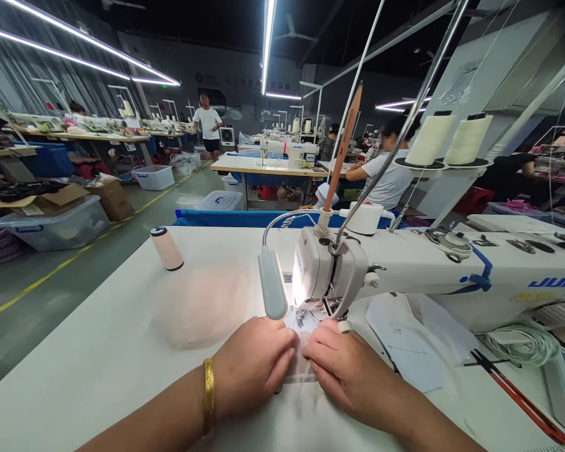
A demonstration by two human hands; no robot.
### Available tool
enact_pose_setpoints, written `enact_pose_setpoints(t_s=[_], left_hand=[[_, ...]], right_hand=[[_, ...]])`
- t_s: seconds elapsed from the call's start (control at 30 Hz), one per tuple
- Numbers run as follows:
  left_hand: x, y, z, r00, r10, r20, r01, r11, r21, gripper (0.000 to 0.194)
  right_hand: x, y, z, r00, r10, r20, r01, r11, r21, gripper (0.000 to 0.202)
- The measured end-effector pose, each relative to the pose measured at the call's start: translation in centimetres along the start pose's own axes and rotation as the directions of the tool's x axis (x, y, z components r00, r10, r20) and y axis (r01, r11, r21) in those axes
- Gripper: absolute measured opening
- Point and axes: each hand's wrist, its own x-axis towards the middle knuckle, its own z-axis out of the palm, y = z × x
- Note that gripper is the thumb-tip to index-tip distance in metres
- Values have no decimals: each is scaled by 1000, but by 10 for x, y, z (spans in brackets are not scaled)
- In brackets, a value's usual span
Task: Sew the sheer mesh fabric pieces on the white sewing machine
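A white sewing machine [332, 267] stands on the white table, its needle area brightly lit. Just in front of the needle lies a strip of thin, sheer pale fabric [302, 361]. My left hand [257, 358], with a gold bangle at the wrist, pinches the fabric's left side, fingers closed. On the other side my right hand [341, 364] has its thumb and fingers pressed together on the same fabric. A grey lamp head [273, 282] hangs over my left fingertips. The needle itself is too small to make out.
Sheer pink fabric [202, 304] and a pink thread cone [167, 248] are at the left of the table. White pattern pieces [407, 342], red-handled tweezers [522, 398] and a coiled pale cord [522, 342] lie at the right. Other people are at work further back.
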Motion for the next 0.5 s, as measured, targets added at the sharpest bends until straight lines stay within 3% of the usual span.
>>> enact_pose_setpoints(t_s=[0.27, 0.5], left_hand=[[1, -2, 16, 982, 159, -103, -158, 987, 17, 21], [0, 0, 19, 976, 157, -150, -154, 988, 34, 22]], right_hand=[[-4, 5, 3, 999, 14, -33, -14, 1000, 4, 24], [-4, 5, 3, 998, 33, -56, -36, 998, -46, 26]])
